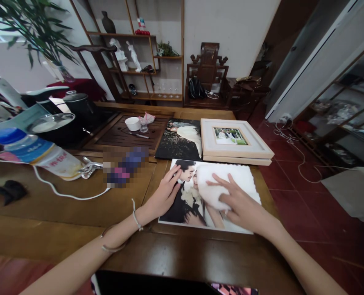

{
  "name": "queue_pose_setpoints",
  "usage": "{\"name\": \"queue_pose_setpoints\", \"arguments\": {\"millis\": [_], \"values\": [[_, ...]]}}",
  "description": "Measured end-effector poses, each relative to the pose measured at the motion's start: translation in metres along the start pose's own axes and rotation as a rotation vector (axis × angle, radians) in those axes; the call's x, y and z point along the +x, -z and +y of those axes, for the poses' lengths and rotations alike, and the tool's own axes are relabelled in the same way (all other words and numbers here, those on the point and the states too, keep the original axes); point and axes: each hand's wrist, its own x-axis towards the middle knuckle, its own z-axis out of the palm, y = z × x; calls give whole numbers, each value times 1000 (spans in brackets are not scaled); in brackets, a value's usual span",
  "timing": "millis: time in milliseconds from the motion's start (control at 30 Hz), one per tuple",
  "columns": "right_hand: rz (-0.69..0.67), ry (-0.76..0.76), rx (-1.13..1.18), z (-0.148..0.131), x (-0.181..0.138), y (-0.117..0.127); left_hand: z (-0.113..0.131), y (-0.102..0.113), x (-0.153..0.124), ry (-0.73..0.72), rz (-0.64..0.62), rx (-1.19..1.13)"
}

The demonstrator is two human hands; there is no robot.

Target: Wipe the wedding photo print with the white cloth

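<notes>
A large black-and-white couple photo print (182, 205) lies flat on the wooden table before me. My left hand (168, 190) rests on its upper left part, fingers stretched out and holding nothing. A fluffy white cloth (211, 190) with a wavy edge covers the right part of the print. Bunched cloth shows around the fingers of my right hand (235, 200), which presses it against the print with some fingers spread. Part of the picture is hidden beneath the cloth and that hand.
Behind the print lie a dark photo panel (178, 139) and stacked framed pictures (252, 141). Leftward are a tea tray (114, 135), a white cup (133, 123), a blue-capped bottle (43, 153), pots (54, 127) and a white cable (65, 196). The table's right edge drops to red floor tiles.
</notes>
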Motion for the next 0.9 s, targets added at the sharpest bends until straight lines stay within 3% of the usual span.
{"name": "queue_pose_setpoints", "arguments": {"millis": [233, 333, 567, 667, 767, 900], "values": [[-202, 99, 88, -55, -35, -5, 0, 0, -1, -4, 3, -16], [-148, 104, 73, -49, -31, -7, 0, 1, 0, 3, -5, -11], [136, 63, -34, 16, 6, -9, 0, 1, -1, 10, -13, -6], [200, 18, -74, 29, 14, -10, 0, 1, -2, 7, -19, -3], [164, -18, -93, 21, 10, -11, 1, 1, -2, 3, -20, -5], [26, -33, -58, -15, -14, -10, 2, 2, -1, 13, -17, -9]]}}
